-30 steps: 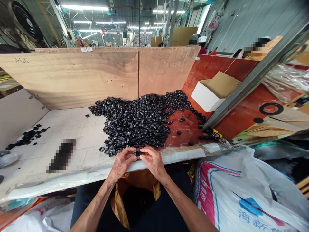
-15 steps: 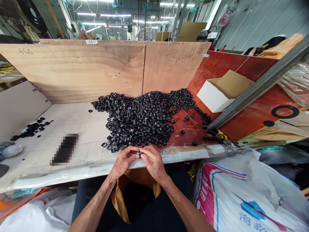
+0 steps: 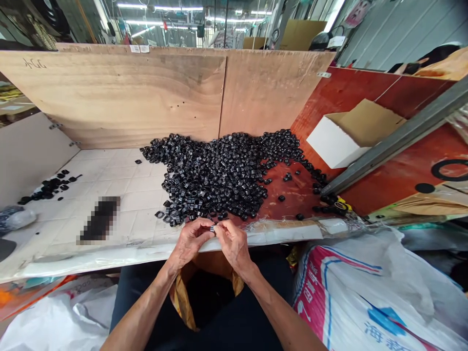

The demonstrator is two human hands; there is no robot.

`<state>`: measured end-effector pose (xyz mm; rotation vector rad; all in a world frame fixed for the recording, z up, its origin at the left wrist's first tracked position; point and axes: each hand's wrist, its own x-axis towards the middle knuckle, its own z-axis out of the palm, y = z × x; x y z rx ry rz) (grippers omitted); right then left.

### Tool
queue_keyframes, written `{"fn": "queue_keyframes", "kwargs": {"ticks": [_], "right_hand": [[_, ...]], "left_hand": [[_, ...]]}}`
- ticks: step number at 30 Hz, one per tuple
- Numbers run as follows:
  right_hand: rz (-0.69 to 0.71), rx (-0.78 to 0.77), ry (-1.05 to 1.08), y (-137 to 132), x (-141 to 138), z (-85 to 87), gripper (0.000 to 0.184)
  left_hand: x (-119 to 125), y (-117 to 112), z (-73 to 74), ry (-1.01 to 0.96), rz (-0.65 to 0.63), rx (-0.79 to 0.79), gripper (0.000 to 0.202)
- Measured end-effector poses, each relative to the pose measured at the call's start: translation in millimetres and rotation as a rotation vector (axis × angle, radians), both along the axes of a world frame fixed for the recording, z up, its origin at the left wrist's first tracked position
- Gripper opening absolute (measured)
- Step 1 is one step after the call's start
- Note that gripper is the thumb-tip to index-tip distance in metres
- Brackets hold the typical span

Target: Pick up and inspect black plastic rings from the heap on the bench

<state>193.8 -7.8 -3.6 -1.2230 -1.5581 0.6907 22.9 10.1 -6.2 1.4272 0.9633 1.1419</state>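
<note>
My left hand [image 3: 190,241] and my right hand [image 3: 232,243] meet at the front edge of the worktable. Between their fingertips is a small black ring-shaped part [image 3: 212,228], pinched from both sides and largely covered by the fingers. Just beyond the hands spreads a large heap of similar black rings [image 3: 215,175], glossy and loosely piled. Below the hands, a brown bag [image 3: 181,297] stands open at my lap; its inside is dark.
Wooden boards [image 3: 146,97] wall the table's back. An open carton [image 3: 332,141] leans at the right behind a metal post [image 3: 369,168]. A few black pieces [image 3: 51,187] lie at the far left. White printed sacks [image 3: 351,292] stand at the lower right.
The view has shifted slightly. Both hands still pinch the small black ring, which has turned a little between the fingertips.
</note>
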Motion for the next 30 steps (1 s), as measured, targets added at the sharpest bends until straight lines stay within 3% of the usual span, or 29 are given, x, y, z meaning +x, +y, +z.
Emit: {"fn": "queue_keyframes", "kwargs": {"ticks": [6,11,13,21,25,30], "right_hand": [[0.082,0.053,-0.093,0.8,8.3,-5.9,0.022],[0.048,0.091,-0.279,1.5,7.9,-7.5,0.033],[0.030,0.074,-0.206,-1.1,6.9,-7.1,0.025],[0.074,0.099,-0.094,-1.7,7.6,-8.3,0.021],[0.080,0.060,0.072,-1.2,4.8,-7.3,0.020],[-0.007,-0.029,0.171,-2.3,4.1,-12.4,0.022]], "left_hand": [[0.4,-1.1,0.7,-0.039,-0.030,-0.025,0.024],[1.2,-2.3,1.8,-0.049,-0.001,-0.052,0.028],[2.1,-2.7,2.3,-0.076,-0.013,-0.071,0.028],[1.9,-3.5,4.2,-0.064,-0.020,-0.026,0.023],[2.4,-4.0,7.3,-0.065,-0.027,-0.037,0.025],[3.0,-3.7,7.9,-0.070,-0.026,-0.058,0.026]]}}
